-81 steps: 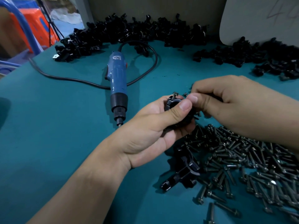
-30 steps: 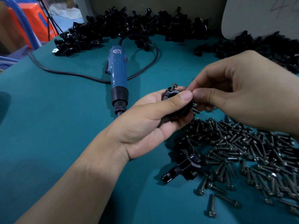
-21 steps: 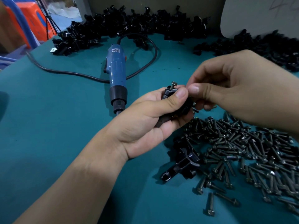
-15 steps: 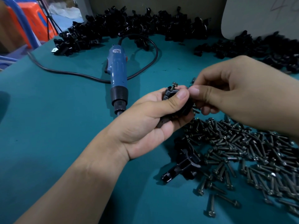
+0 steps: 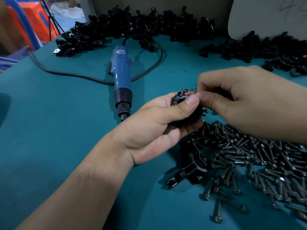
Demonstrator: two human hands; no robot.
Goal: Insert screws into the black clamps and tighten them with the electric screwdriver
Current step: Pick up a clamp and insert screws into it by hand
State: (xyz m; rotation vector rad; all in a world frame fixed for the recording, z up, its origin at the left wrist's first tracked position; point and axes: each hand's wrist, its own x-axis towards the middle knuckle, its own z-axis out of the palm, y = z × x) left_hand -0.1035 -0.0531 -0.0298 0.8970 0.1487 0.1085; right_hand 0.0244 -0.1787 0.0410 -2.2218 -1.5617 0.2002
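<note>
Left hand (image 5: 157, 130) grips black clamp (image 5: 181, 99), frame centre, one screw (image 5: 183, 90) standing in it. Right hand (image 5: 240, 100) pinches an apparent second screw (image 5: 192, 89) at its top: keep square to hole. Electric screwdriver (image 5: 122, 75) idle, upper left.

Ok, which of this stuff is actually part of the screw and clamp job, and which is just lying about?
Job: clamp in left hand, screw in it, loose screws, screwdriver, spare clamp, clamp piles.
Lying about: orange plastic thing, grey board.
</note>
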